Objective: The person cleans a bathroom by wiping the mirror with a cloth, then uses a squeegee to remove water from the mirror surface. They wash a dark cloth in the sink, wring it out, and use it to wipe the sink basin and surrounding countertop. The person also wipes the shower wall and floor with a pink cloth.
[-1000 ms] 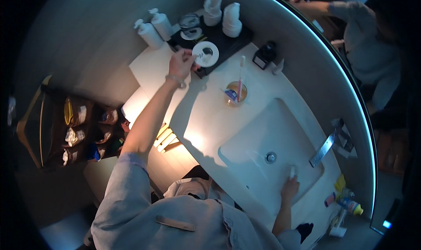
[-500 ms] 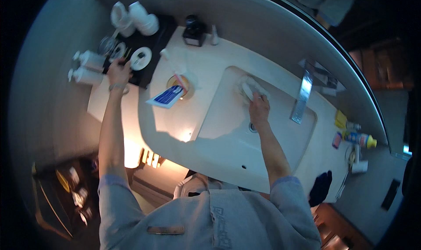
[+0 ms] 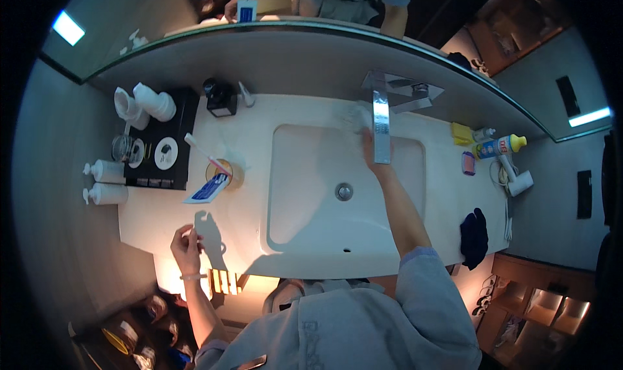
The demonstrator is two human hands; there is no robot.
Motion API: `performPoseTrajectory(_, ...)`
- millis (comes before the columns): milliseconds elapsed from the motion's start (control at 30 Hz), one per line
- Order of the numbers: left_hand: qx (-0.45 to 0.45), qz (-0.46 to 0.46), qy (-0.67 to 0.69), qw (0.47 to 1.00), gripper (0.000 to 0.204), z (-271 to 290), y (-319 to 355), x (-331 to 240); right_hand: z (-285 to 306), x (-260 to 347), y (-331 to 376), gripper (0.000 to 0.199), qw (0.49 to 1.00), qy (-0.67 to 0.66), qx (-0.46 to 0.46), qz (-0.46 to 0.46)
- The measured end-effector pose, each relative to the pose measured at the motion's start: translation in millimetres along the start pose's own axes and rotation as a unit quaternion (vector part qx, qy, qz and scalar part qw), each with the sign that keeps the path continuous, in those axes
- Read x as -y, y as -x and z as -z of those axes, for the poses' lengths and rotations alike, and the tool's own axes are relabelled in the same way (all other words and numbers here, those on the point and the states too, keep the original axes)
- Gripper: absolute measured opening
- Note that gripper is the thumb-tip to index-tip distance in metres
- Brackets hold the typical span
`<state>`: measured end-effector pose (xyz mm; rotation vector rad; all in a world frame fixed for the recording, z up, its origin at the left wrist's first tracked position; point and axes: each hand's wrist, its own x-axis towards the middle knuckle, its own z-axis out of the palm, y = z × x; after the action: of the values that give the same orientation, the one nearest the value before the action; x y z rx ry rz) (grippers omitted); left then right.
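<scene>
In the sink basin (image 3: 305,169), my right hand (image 3: 368,148) reaches in under the metal faucet (image 3: 382,127), which partly hides it. It grips a white, fuzzy-edged scrub brush-like thing (image 3: 352,118), smeared by motion, at the basin's back edge. My left hand (image 3: 187,248) hangs over the counter's front left edge, fingers loosely bent and apart, with nothing visible in it. Beyond it stands a glass (image 3: 235,175) holding a pink-and-white toothbrush (image 3: 209,155) and a blue-and-white toothpaste tube (image 3: 211,188).
At left are a black tray (image 3: 177,175) with white cups (image 3: 156,103) and two pump bottles (image 3: 107,193). A black box-shaped item (image 3: 220,99) stands behind. At right lie a yellow bottle (image 3: 500,147), yellow sponge (image 3: 461,134), hair dryer (image 3: 518,180) and dark cloth (image 3: 474,238).
My left hand has left the black tray and come down toward the counter's front edge. My right hand, still gripping the white thing, has gone under the faucet. The view has turned.
</scene>
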<state>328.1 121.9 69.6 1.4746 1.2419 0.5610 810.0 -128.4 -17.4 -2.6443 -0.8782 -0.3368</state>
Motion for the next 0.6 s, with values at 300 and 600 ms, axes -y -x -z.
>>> performPoseTrajectory(300,-0.010,0.020,0.029,0.999,0.013,26.3,27.9,18.9,159.2,-26.8,-49.3,0.031,0.927,-0.366,-0.006,-0.085)
performPoseTrajectory(600,0.089,0.036,0.044,0.994,0.015,-23.5,41.7,-4.8,139.1,-20.2,11.5,0.030,0.920,-0.373,-0.080,-0.094)
